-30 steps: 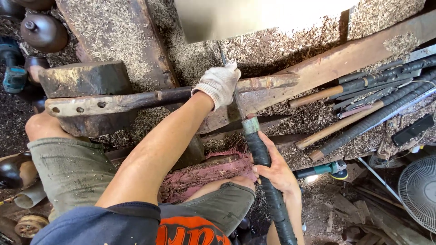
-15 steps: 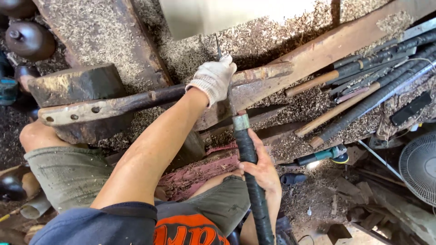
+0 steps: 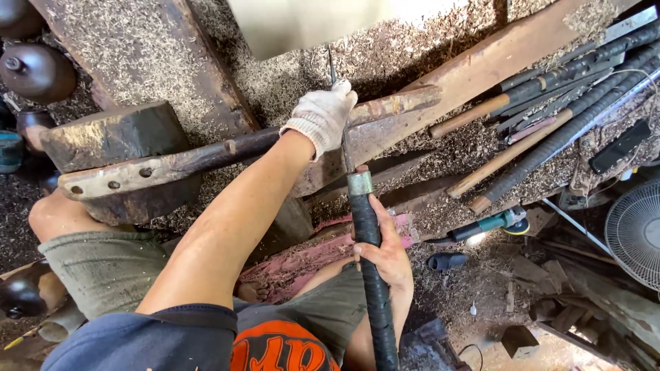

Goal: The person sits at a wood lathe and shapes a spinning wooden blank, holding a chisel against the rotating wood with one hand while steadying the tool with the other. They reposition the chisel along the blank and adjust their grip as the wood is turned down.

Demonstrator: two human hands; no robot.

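Observation:
My left hand (image 3: 323, 117), in a white knit glove, presses down on the metal shaft of a long chisel where it crosses a worn wooden rest bar (image 3: 399, 106). The thin blade tip (image 3: 332, 69) pokes out past the glove toward a pale, blurred workpiece (image 3: 309, 24). My bare right hand (image 3: 385, 251) grips the chisel's black-wrapped handle (image 3: 371, 302), just below its metal collar (image 3: 359, 183). The handle runs down between my knees.
Several long-handled tools (image 3: 550, 117) lean on a shavings-covered rack at the right. A teal angle grinder (image 3: 491, 225) lies below them, with a fan (image 3: 636, 233) at the right edge. Dark round pots (image 3: 34, 69) sit at the left. A heavy bolted beam (image 3: 137, 178) crosses over my knee.
Both hands and the chisel have shifted slightly left and up in the view. Both grips are the same as before.

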